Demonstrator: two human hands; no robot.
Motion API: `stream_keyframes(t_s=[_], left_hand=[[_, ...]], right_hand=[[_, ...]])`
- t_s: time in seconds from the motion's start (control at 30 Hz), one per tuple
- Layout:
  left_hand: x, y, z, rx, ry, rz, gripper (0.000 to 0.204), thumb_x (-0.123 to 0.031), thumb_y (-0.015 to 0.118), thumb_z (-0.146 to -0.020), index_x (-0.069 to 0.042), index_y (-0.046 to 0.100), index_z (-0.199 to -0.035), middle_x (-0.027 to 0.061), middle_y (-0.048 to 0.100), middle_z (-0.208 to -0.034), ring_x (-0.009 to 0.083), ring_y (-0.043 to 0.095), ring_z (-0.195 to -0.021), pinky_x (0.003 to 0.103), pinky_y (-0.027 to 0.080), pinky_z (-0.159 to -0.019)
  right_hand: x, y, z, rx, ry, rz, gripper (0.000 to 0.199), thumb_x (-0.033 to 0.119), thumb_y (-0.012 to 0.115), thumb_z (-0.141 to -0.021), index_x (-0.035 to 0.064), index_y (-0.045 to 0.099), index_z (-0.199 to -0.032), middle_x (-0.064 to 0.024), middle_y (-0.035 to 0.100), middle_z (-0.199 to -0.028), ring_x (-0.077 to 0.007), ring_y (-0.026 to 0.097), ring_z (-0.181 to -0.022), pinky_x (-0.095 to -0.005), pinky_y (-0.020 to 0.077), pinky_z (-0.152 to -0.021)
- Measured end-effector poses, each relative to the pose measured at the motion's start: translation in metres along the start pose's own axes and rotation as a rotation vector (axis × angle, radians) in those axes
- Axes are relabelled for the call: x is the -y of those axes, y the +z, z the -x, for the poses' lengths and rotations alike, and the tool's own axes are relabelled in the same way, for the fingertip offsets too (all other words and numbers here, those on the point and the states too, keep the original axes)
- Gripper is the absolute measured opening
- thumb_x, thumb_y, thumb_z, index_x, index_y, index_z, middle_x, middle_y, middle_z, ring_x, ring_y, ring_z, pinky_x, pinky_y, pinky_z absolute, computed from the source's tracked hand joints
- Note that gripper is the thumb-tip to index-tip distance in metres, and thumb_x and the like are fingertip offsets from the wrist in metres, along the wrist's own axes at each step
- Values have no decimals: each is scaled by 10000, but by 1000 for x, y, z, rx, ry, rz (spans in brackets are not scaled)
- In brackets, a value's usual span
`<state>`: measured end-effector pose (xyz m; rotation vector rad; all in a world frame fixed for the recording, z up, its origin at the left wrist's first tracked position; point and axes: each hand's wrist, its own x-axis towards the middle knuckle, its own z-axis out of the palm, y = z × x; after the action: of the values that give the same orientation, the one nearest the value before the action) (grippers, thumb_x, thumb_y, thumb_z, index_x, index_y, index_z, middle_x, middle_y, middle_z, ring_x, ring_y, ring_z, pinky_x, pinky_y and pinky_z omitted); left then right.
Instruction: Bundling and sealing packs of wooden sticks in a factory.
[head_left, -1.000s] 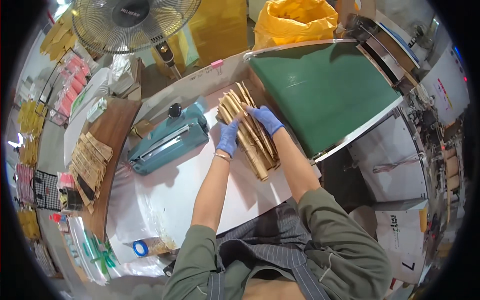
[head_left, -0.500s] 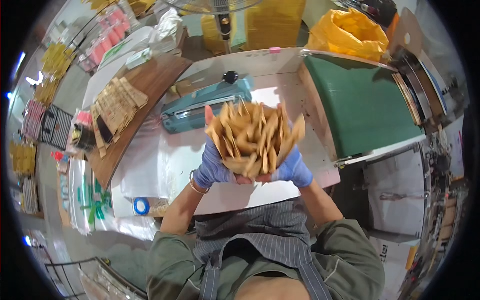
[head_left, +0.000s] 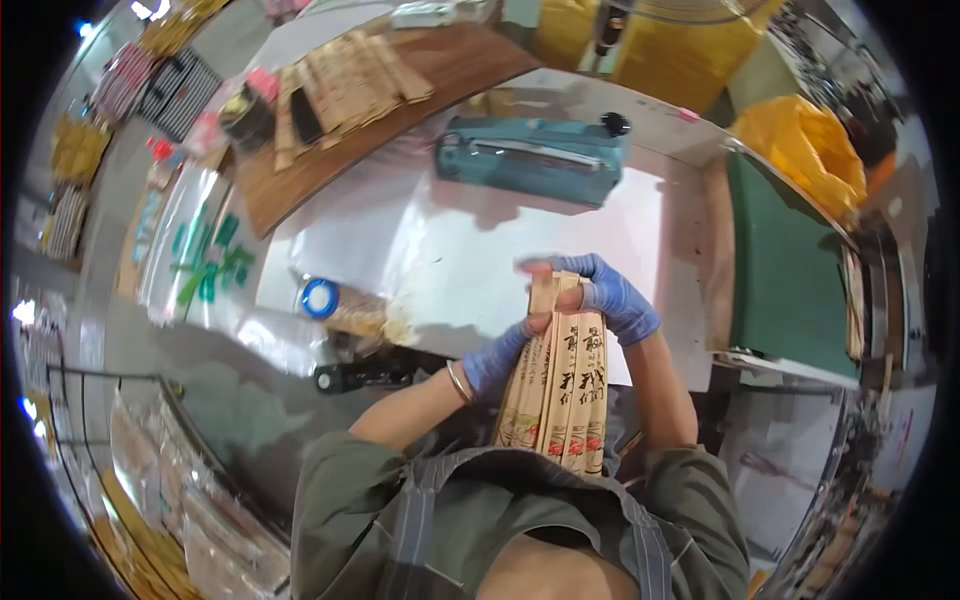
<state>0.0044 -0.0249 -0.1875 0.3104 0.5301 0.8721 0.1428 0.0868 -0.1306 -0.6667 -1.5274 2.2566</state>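
A bundle of long beige printed paper strips [head_left: 575,385], like narrow sleeves with dark lettering and red marks, hangs toward my lap. Both blue-gloved hands hold it near its far ends. My left hand [head_left: 500,352] pinches the left side of the bundle, thumb against the strips. My right hand [head_left: 612,295] wraps the far right end, its thumb over the strips and its fingers curled behind. The undersides of the strips and some of my fingers are hidden.
Beyond my hands a teal sealer-like machine [head_left: 530,160] stands on the white table [head_left: 480,235]. More printed strips [head_left: 350,85] lie on a brown board [head_left: 270,190] at far left. A blue tape roll [head_left: 320,298] sits left; a green panel [head_left: 785,270] is right.
The bundle, earlier cupped between both hands with its ends facing up, is tipped so its printed length points toward me. My hands have come closer together, and the view has turned left.
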Motion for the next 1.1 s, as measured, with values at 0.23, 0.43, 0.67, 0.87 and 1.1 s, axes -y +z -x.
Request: stream_keyframes(t_s=[0.23, 0.43, 0.67, 0.87, 1.1], left_hand=[[-112, -105, 87, -468, 382, -854, 186, -212, 633, -812, -35, 584, -842, 48, 616, -757, 107, 584, -685, 238, 483, -622], [-177, -199, 112, -869, 540, -1900, 185, -206, 674, -715, -99, 585, -836, 90, 533, -728, 293, 540, -740, 348, 459, -713], [-79, -89, 62, -465, 678, -1937, 131, -166, 574, -794, -81, 518, -877, 124, 587, -844, 317, 579, -755, 394, 483, -686], [-90, -78, 105, -1110, 504, -1521, 226, -262, 498, -899, -40, 540, -917, 134, 588, -749, 309, 542, -633, 328, 467, -661], [-35, -123, 95, -1041, 803, -1661, 274, -140, 577, -787, -14, 546, -1029, 121, 552, -964, 212, 572, -777, 287, 453, -702]], right_hand=[[-75, 12, -35, -16, 112, -156, 282, 196, 619, -642, -24, 654, -816, -115, 642, -856, -175, 603, -744, -281, 486, -738], [-107, 22, -60, 9, 98, -212, 258, 160, 616, -696, -21, 666, -873, -82, 654, -782, -129, 598, -683, -258, 492, -678], [-113, 45, -87, 56, 185, -71, 284, 297, 684, -764, 14, 667, -755, -2, 604, -631, -62, 504, -536, -226, 419, -506], [-113, 36, -83, 49, 106, -142, 254, 235, 659, -764, -18, 664, -791, -28, 620, -648, -77, 537, -536, -215, 452, -531], [-101, 30, -52, -40, 122, -81, 231, 197, 601, -766, -31, 644, -758, -60, 624, -674, -103, 565, -574, -243, 465, -547]])
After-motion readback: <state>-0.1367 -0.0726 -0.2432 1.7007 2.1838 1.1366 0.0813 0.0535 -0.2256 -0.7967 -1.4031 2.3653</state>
